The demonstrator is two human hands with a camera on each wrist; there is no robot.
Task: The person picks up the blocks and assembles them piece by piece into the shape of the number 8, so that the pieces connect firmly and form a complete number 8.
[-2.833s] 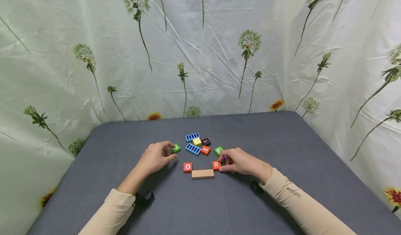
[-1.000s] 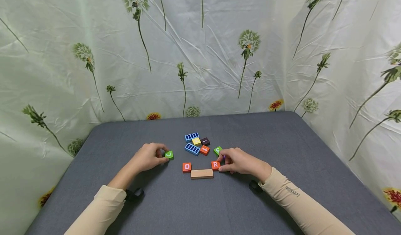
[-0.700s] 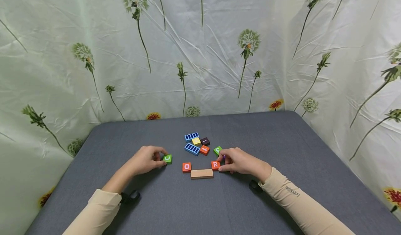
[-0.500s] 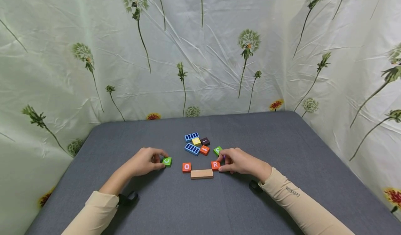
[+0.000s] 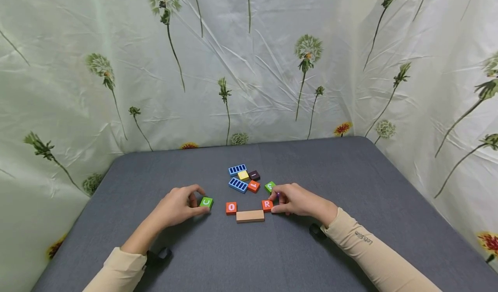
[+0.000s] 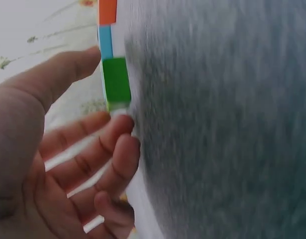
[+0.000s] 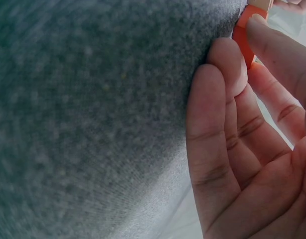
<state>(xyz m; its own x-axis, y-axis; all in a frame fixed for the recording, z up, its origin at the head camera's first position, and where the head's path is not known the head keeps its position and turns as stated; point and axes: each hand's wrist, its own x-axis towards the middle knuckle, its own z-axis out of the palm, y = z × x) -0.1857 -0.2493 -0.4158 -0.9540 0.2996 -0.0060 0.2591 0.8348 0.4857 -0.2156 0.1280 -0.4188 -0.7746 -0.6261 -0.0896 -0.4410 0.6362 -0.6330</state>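
Observation:
In the head view my left hand [image 5: 177, 205] holds a green letter block [image 5: 206, 203] between thumb and fingertips, on the table left of the others. The left wrist view shows this green block [image 6: 116, 80] between the thumb and the fingers. My right hand [image 5: 299, 200] pinches the right side of a red block marked R [image 5: 267, 205]; its thumb lies on the orange-red face [image 7: 243, 42] of that block in the right wrist view. A plain wooden bar [image 5: 250, 216] lies just below, between R and a red block marked 0 [image 5: 231, 208].
Behind lie two blue barred blocks [image 5: 238, 185], a yellow block [image 5: 243, 175], a dark block [image 5: 254, 175], a red block marked 1 [image 5: 253, 186] and a green block marked 3 [image 5: 269, 187]. A purple piece is mostly hidden by the right hand. A flowered curtain [image 5: 264, 88] hangs behind the grey table [image 5: 241, 257].
My left hand has drawn the green block left and toward me, away from the blue blocks. The block has turned slightly, and the thumb now reaches along its near side. The right hand stays put.

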